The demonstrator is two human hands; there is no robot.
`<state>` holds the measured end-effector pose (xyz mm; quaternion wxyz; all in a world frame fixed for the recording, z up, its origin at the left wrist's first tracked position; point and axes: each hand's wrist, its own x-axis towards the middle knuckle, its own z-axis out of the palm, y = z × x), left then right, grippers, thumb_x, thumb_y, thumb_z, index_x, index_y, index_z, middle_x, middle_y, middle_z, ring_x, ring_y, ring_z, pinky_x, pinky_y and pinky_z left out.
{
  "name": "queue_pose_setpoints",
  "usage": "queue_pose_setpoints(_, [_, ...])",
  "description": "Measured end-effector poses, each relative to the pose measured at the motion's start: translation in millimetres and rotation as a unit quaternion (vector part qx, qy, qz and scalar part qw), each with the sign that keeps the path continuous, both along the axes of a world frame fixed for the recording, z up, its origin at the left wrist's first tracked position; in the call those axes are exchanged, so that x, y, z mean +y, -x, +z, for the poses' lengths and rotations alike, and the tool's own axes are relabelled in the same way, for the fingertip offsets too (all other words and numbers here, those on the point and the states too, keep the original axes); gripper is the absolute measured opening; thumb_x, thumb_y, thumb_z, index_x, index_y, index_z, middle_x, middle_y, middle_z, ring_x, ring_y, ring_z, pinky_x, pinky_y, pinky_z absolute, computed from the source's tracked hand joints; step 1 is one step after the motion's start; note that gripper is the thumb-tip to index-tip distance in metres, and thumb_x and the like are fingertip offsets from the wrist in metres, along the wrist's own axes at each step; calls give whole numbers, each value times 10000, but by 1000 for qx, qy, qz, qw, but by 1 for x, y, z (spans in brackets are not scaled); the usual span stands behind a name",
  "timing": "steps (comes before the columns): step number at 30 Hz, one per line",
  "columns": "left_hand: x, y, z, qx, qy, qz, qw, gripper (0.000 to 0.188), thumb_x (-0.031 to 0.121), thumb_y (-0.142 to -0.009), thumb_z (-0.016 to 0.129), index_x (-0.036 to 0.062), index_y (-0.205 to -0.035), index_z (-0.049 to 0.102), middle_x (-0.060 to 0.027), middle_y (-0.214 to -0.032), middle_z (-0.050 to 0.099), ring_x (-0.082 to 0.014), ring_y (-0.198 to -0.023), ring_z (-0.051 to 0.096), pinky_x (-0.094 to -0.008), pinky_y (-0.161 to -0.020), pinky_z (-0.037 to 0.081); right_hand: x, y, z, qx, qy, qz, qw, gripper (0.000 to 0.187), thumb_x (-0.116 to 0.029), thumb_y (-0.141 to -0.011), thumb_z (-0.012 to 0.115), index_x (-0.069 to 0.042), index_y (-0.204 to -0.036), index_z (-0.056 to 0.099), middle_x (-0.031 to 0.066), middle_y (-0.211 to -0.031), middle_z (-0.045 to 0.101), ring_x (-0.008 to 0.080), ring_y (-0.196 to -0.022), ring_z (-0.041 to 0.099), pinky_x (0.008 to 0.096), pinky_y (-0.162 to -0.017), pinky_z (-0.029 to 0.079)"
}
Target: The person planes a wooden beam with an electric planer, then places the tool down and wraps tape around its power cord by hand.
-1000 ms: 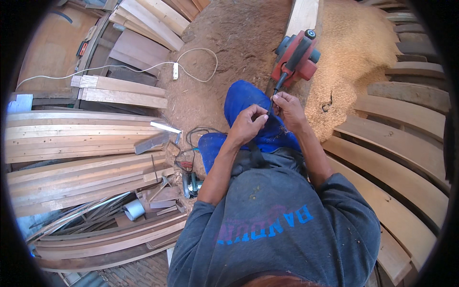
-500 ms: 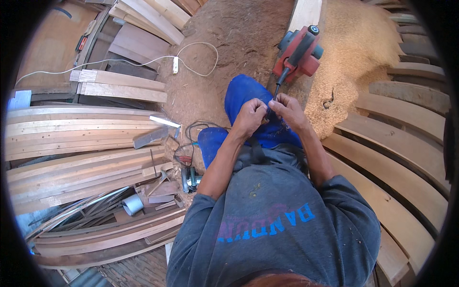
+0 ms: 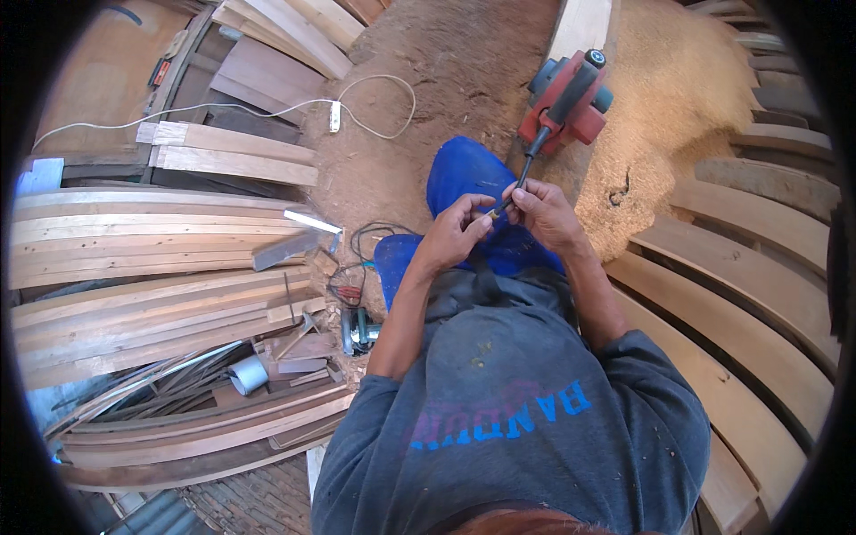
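A red and teal electric hand planer (image 3: 557, 111) rests on a wooden board ahead of me, to the right. From its rear a black power cord (image 3: 533, 153) runs back toward my lap. My right hand (image 3: 548, 218) pinches this cord between thumb and fingers. My left hand (image 3: 455, 234) is closed at the cord's end, where a small yellowish tip (image 3: 493, 214) shows by the fingertips. Both hands are close together above my blue trousers, and part of what the left one holds is hidden.
A pale extension cord with a white socket (image 3: 335, 117) crosses the floor at the far left. Stacked planks (image 3: 160, 236) fill the left; more boards (image 3: 740, 259) line the right. Sawdust (image 3: 669, 80) heaps beside the planer. A dark green power tool (image 3: 359, 330) lies near my left arm.
My hands have turned slightly and drawn a little apart, so the yellowish tip and more of the black cord now show between them. The whole view has shifted slightly.
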<state>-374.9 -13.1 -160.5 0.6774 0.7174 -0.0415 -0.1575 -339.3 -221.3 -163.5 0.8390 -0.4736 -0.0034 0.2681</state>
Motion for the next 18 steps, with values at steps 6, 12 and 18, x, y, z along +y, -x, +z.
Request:
queue_pose_setpoints(6, [5, -5, 36, 14, 39, 32, 999, 279, 207, -1011, 524, 54, -1238, 579, -7, -811, 579, -79, -676, 526, -247, -635, 473, 24, -11, 34, 29, -80, -39, 996, 213, -159, -982, 597, 16, -1098, 640, 15, -873, 637, 83, -775, 569, 250, -717, 465])
queue_pose_setpoints(12, [-11, -11, 32, -28, -29, 73, 996, 243, 265, -1026, 517, 36, -1023, 598, -33, -690, 565, -105, -637, 553, -285, -599, 468, 26, -18, 19, 4, -93, -45, 995, 174, -124, -982, 586, 10, -1079, 638, 24, -851, 629, 113, -765, 588, 281, -754, 493])
queue_pose_setpoints(18, [-6, -3, 21, -63, -104, 64, 991, 273, 286, -1017, 529, 33, -941, 596, -62, -660, 589, -148, -618, 580, -322, -604, 482, 33, -10, 13, 27, -119, -128, 984, 136, -94, -968, 595, 8, -1038, 651, 32, -837, 632, 121, -759, 594, 270, -746, 494])
